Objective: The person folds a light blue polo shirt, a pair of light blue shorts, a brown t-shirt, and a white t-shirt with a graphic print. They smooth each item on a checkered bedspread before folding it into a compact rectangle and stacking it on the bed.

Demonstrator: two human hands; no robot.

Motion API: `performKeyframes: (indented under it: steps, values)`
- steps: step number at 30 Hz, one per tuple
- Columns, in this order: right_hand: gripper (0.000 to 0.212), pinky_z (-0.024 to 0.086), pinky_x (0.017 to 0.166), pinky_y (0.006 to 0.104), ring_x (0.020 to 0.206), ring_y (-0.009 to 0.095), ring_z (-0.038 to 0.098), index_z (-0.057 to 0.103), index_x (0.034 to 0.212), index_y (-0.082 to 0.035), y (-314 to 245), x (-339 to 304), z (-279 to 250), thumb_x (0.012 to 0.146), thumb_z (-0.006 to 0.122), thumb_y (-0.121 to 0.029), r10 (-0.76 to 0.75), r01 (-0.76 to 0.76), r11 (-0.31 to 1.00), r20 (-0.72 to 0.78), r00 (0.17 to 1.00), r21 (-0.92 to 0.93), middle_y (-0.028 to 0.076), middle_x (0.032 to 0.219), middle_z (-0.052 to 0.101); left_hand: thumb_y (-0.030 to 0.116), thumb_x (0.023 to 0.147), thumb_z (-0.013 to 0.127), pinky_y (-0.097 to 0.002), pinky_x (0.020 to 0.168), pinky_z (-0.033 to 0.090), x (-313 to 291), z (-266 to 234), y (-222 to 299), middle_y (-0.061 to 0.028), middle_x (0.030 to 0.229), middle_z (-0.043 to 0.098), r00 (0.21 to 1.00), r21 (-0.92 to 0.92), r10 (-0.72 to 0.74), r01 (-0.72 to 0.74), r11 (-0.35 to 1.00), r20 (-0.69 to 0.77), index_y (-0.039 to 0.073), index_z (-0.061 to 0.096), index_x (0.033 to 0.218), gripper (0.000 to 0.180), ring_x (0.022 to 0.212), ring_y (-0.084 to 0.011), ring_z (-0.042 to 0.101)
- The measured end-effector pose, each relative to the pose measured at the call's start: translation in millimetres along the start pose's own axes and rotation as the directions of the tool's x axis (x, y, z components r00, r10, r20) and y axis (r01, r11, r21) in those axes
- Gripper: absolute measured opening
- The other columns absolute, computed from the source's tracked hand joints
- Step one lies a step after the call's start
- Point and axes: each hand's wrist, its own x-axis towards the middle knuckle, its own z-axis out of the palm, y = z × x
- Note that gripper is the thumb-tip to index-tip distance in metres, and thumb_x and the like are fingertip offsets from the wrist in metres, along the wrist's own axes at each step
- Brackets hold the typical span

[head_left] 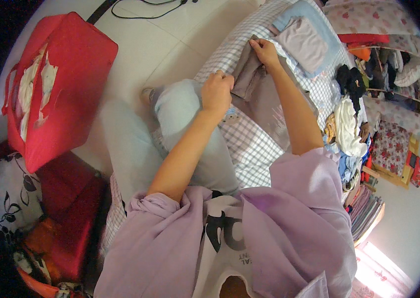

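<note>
A grey-brown garment with a faint white print lies across the checked bedsheet in front of me, its far part folded over. My left hand is closed on the garment's left edge, beside my knee. At the far end, my right hand pinches a corner of the same cloth between thumb and fingers. Beyond the right hand, a folded grey garment rests on a folded light blue one. Whether the cloth is a shirt or something else I cannot tell.
A big red fabric bag stands on the tiled floor to the left, a black cable beyond it. Loose clothes are heaped at the bed's right side. Behind them are shelves with clothes and a stack of folded fabric.
</note>
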Motion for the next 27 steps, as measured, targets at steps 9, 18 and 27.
performKeyframes:
  steps: [9, 18, 27]
  values:
    - [0.039, 0.041, 0.056, 0.0357, 0.060, 0.027, 0.054, 0.056, 0.073, -0.003, 4.1, 9.7, -2.9, 0.070, 0.052, -0.042, -0.159, 0.169, 0.983, 0.128, 0.979, -0.066, 0.013, 0.065, 0.056, 0.003, 0.061, 0.049, -0.0439, 0.086, 0.028, 6.1, 15.9, 3.3, -0.0058, 0.108, 0.046, 0.934, 0.262, 0.353, -0.329, 0.907, -0.050, 0.012, 0.052, 0.092, 0.032, 0.109, -0.0203, 0.034]
    - [0.028, 0.033, 0.050, 0.0184, 0.054, 0.004, 0.042, 0.052, 0.066, -0.008, 11.6, 12.5, -8.4, 0.066, 0.062, -0.035, 0.037, -0.112, 0.970, 0.326, 0.945, 0.216, -0.005, 0.060, 0.049, 0.021, 0.071, 0.052, -0.0434, 0.094, 0.015, 9.6, 22.0, 3.4, -0.0069, 0.101, 0.053, 0.928, -0.024, 0.337, -0.338, 0.941, 0.158, 0.011, 0.051, 0.102, 0.033, 0.101, -0.0178, 0.045]
    - [0.037, 0.042, 0.050, 0.0344, 0.056, 0.026, 0.055, 0.054, 0.067, -0.005, -20.3, -3.4, -20.6, 0.070, 0.051, -0.042, -0.165, 0.071, 0.924, -0.225, 0.960, -0.377, 0.011, 0.059, 0.056, 0.031, 0.077, 0.042, -0.0412, 0.093, 0.019, 22.2, 26.2, 4.4, -0.0100, 0.102, 0.052, 0.956, -0.154, 0.292, -0.289, 0.945, -0.002, 0.007, 0.047, 0.105, 0.038, 0.095, -0.0214, 0.049]
